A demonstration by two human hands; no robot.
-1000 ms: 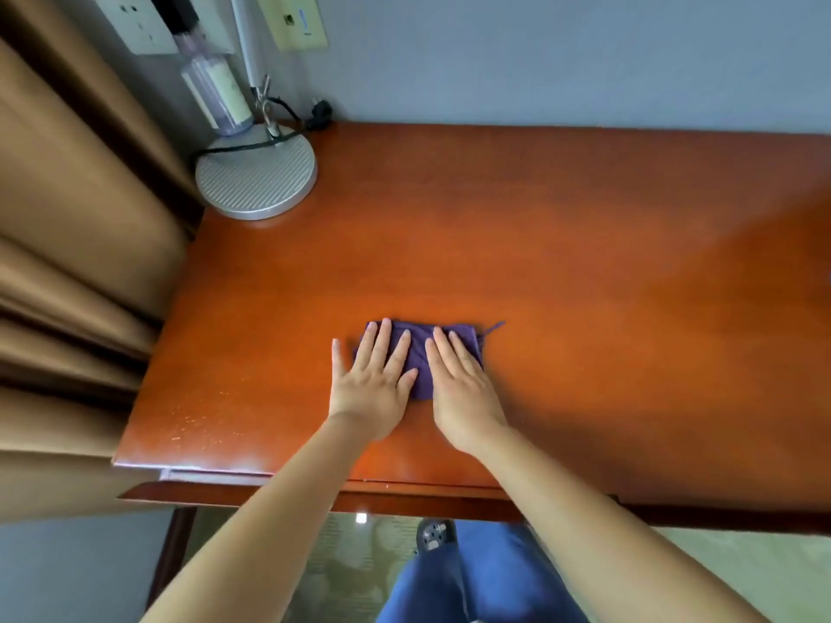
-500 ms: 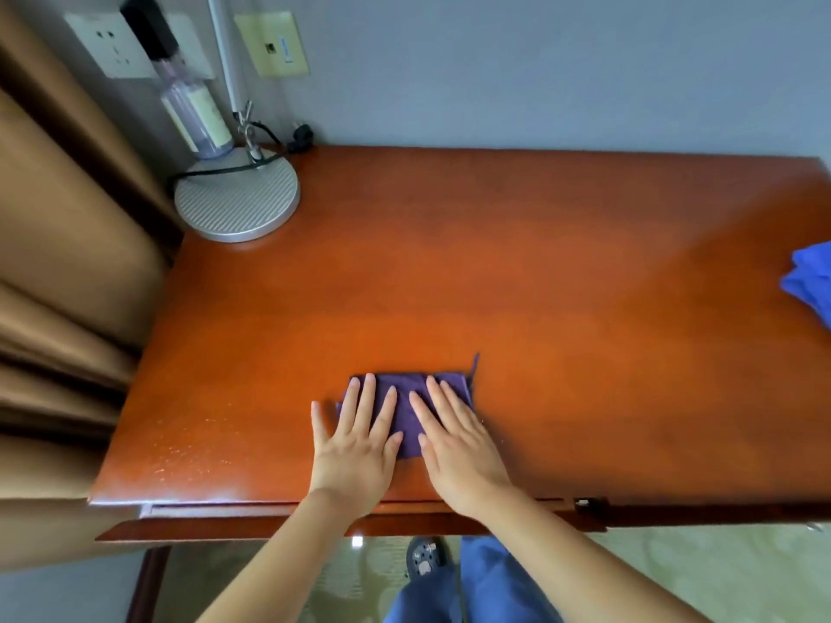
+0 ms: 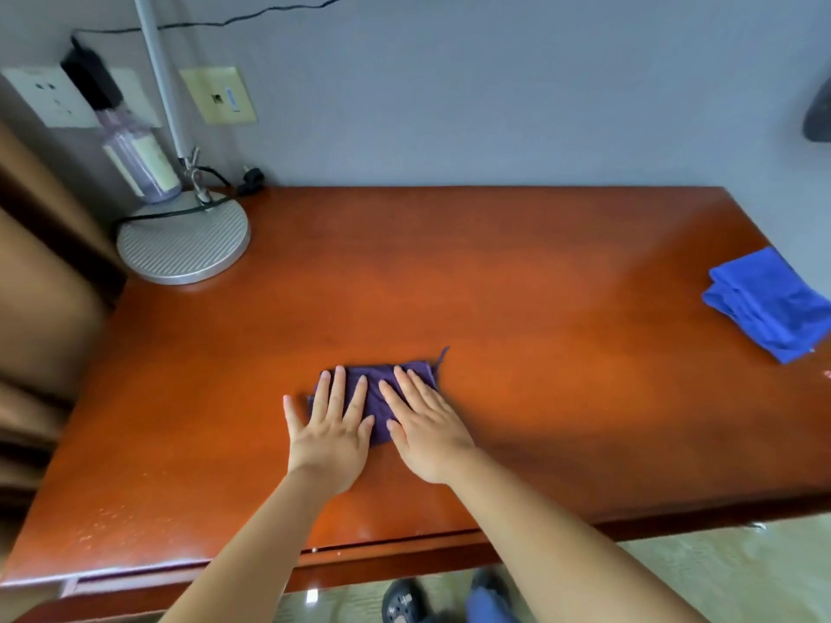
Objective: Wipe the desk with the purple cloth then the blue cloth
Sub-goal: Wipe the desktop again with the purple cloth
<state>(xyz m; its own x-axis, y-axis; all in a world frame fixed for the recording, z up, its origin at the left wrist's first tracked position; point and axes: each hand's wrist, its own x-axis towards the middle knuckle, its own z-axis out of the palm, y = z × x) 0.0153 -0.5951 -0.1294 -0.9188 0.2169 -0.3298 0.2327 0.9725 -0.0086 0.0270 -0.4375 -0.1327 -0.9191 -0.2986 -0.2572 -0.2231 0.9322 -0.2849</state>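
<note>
A folded purple cloth [image 3: 377, 388] lies flat on the reddish wooden desk [image 3: 517, 317], a little left of its middle. My left hand [image 3: 330, 431] presses on the cloth's left part with straight, spread fingers. My right hand [image 3: 425, 427] presses on its right part the same way, side by side with the left. A loose thread sticks out at the cloth's far right corner. A folded blue cloth [image 3: 766, 303] rests near the desk's right edge, far from both hands.
A round silver lamp base [image 3: 183, 238] with its pole and cable stands at the desk's back left corner, with a clear bottle [image 3: 139, 166] behind it. Brown curtains [image 3: 40, 281] hang on the left. The grey wall runs along the back.
Both hands have slid the purple cloth toward the desk's front edge and then away from it again. The view has shifted, bringing the blue cloth into sight on the right.
</note>
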